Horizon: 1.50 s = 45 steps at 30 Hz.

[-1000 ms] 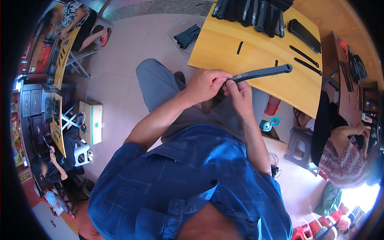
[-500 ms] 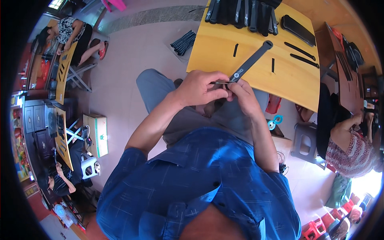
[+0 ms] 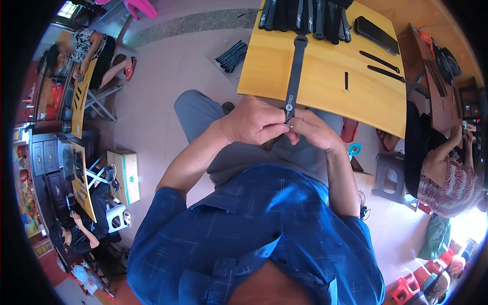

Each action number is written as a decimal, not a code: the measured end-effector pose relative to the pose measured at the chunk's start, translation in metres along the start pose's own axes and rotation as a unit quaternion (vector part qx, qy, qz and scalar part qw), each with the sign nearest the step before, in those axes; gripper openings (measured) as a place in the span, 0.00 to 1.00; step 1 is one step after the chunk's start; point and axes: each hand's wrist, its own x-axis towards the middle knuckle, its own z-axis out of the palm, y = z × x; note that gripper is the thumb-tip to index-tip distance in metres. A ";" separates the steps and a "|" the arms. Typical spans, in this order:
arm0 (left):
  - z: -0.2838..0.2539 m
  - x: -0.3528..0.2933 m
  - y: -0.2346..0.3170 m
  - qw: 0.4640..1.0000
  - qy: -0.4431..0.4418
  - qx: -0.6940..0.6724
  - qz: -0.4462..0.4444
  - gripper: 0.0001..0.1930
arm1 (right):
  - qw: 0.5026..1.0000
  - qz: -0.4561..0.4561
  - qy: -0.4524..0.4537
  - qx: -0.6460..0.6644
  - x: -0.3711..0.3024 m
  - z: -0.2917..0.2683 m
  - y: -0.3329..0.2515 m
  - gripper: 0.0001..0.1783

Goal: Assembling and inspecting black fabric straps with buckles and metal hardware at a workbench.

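A dark grey strap [image 3: 295, 73] with a rounded end and a pale printed mark runs from my hands out over the yellow table [image 3: 264, 76]. Its near end is pinched between my left hand [image 3: 254, 121] and my right hand [image 3: 316, 129], which meet just off the table's front edge. A small shiny metal bit shows at the fingertips; its kind is too small to tell. Both hands are closed, and the fingers partly hide the strap's end. To the right of the strap, a short black strip [image 3: 346, 80] lies on the tabletop.
Several dark straps [image 3: 305, 18] lie at the table's far edge. A black case [image 3: 376, 34] and two narrow black straps [image 3: 378, 61] lie at the right. Black strips [image 3: 232, 55] fill a clear container on the floor. Other people sit at both sides; a grey stool [image 3: 390, 175] stands right.
The strap has swung left, from slanting right to nearly straight away from me. My hands have come closer together. A second short strip on the table is no longer visible where the strap now passes.
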 end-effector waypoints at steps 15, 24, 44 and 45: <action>-0.137 -0.116 -0.097 0.846 0.118 -0.466 -0.229 0.11 | 0.956 0.048 -0.130 -0.257 -0.055 -0.041 0.031 0.13; -0.218 -0.219 -0.088 0.724 0.391 -0.568 -0.029 0.15 | 0.958 0.149 -0.047 -0.239 -0.093 -0.064 0.042 0.10; -0.092 -0.066 -0.033 0.752 0.240 -0.609 -0.079 0.12 | 0.787 0.223 0.219 -0.532 0.015 -0.076 -0.019 0.23; -0.084 -0.058 -0.030 0.766 0.223 -0.596 -0.092 0.12 | 0.762 0.236 0.249 -0.549 0.011 -0.074 -0.024 0.22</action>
